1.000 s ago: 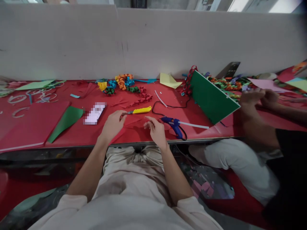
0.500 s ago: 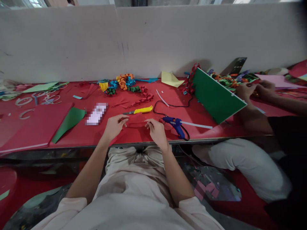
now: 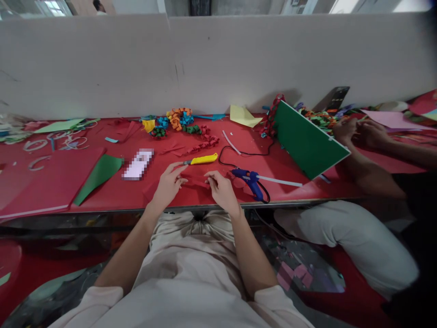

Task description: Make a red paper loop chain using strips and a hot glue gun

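Between both hands [image 3: 193, 183], red paper [image 3: 196, 178] spans near the cutter [image 3: 204, 159]

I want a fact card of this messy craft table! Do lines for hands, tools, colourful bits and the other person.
Left hand: by red paper, a finger near the blade end of the yellow cutter
Right hand: at the red paper's other side; grip unclear, red on red
Tools: yellow cutter; blue glue gun with a long white stick
Colourful bits: curly paper chain, green sheet
Standing tilted: green board
Other person: hands beyond the board, right side
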Demonstrator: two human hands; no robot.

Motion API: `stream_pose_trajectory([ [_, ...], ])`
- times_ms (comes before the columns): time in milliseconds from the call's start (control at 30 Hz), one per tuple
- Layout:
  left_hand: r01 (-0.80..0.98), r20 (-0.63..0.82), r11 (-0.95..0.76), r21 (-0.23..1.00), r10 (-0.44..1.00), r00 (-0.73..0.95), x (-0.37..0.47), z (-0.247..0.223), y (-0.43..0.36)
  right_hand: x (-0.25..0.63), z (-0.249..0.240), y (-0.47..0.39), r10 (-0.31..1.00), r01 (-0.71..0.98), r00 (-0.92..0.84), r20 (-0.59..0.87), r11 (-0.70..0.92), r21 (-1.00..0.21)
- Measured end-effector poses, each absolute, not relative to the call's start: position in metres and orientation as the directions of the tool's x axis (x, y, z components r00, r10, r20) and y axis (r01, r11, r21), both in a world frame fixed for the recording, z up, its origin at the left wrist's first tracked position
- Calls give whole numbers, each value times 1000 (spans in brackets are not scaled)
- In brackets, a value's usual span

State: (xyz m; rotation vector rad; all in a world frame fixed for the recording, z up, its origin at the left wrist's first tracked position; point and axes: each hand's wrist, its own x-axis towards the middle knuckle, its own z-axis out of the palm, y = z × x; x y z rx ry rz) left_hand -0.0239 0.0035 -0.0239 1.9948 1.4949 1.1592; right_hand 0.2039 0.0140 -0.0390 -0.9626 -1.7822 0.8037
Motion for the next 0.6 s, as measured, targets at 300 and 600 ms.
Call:
stream_pose_trajectory([
  [300, 673, 416, -317, 668, 909, 16, -63, 0, 19, 203, -36, 12, 881, 244, -278, 383, 450, -859],
  [600, 758, 401, -203, 620, 912, -83, -109, 51, 113, 202, -33, 10, 871, 258, -301, 388, 466, -846],
])
